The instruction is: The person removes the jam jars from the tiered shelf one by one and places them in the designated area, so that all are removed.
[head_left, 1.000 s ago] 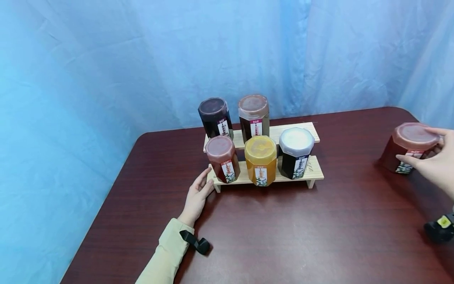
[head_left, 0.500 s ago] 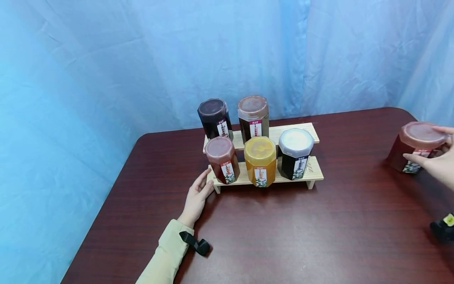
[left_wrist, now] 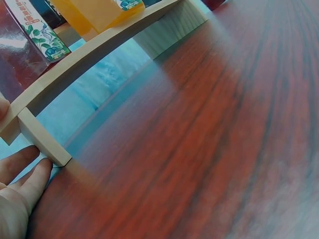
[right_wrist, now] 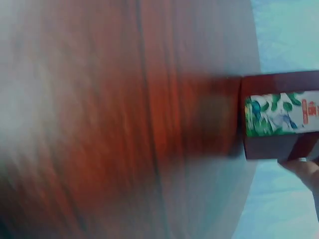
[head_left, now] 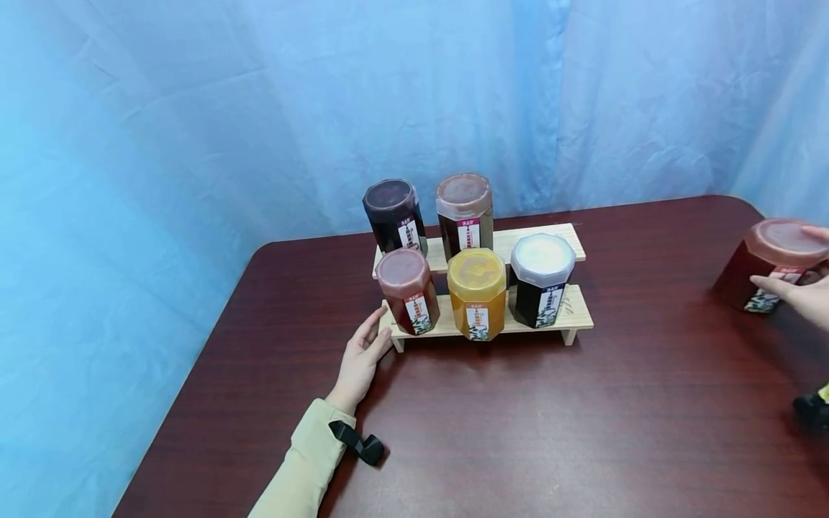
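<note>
At the right edge of the head view, my right hand grips a dark red faceted jar with a pinkish lid. Its thumb lies along the near side; the far fingers are partly cut off by the frame. Whether the jar touches the table or hovers just over it, I cannot tell. My left hand holds the left end of a two-step wooden rack, fingertips against its short leg. On the front step stand a red jar, a yellow jar and a white-lidded dark jar.
Two more jars occupy the back step: a dark purple jar on the left and a brown-lidded jar beside it. Bare plank shows to their right. Blue curtain hangs behind the dark wooden table.
My right hand has moved the dark red jar further right, toward the frame's edge. The left hand and the rack with its jars stay in place.
</note>
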### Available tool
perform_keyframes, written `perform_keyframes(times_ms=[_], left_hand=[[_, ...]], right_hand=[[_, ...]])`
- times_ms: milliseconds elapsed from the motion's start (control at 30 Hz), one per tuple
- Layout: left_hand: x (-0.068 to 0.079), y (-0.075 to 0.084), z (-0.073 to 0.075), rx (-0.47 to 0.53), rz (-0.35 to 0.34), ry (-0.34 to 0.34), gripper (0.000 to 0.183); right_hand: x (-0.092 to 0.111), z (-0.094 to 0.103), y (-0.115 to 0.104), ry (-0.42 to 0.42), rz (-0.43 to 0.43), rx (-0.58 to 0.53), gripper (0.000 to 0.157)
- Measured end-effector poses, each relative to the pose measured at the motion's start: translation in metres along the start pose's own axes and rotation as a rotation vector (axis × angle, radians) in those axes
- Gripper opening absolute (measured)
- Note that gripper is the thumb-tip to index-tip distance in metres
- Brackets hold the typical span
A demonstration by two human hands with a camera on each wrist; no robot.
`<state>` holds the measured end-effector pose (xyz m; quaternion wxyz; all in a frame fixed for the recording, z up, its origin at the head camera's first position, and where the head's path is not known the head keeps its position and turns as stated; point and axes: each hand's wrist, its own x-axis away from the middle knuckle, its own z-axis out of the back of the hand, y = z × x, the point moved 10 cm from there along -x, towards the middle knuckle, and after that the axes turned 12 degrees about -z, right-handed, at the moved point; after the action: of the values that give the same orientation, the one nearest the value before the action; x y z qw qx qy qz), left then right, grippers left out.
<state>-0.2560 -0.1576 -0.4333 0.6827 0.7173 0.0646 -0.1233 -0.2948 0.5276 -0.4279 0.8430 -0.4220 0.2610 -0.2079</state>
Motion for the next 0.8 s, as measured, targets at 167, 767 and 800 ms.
perform_keyframes(times_ms=[167, 767, 800], left_hand=[[-0.001, 0.000, 0.000, 0.002, -0.001, 0.001, 0.050], [0.000, 0.001, 0.000, 0.014, -0.003, 0.003, 0.049], [0.000, 0.001, 0.000, 0.015, -0.004, 0.003, 0.049]], right_hand=[[-0.008, 0.004, 0.008, -0.003, 0.015, -0.055, 0.081], [-0.021, 0.012, 0.013, 0.035, 0.056, -0.037, 0.079], [-0.021, 0.012, 0.013, 0.043, 0.066, -0.025, 0.079]])
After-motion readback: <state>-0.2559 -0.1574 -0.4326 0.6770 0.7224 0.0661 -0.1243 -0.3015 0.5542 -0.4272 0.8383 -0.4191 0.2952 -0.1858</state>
